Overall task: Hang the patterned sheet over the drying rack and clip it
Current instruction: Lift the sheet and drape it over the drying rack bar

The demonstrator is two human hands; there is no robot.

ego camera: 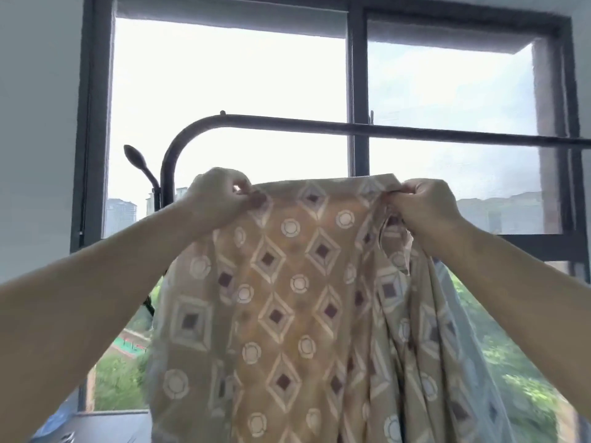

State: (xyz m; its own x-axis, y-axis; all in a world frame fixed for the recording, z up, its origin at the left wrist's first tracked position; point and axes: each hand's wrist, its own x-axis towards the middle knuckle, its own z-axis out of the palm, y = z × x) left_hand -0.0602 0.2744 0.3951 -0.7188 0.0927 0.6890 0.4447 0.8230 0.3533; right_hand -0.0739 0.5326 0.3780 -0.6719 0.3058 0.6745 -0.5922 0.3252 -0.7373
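A tan patterned sheet (287, 298) with diamonds and circles hangs spread in front of me, its top edge held up between my hands. My left hand (217, 199) pinches the top edge at the left. At the right, my right hand (422, 206) grips a bunched part of the edge. The black drying rack's top bar (383, 128) runs across above and behind the sheet, apart from it. Its curved left post (172, 155) drops behind the cloth. No clip is visible.
A large dark-framed window (358, 75) fills the wall behind the rack. A black hook-shaped knob (136, 158) sticks out left of the rack post. A grey sill or ledge (105, 423) lies at the lower left.
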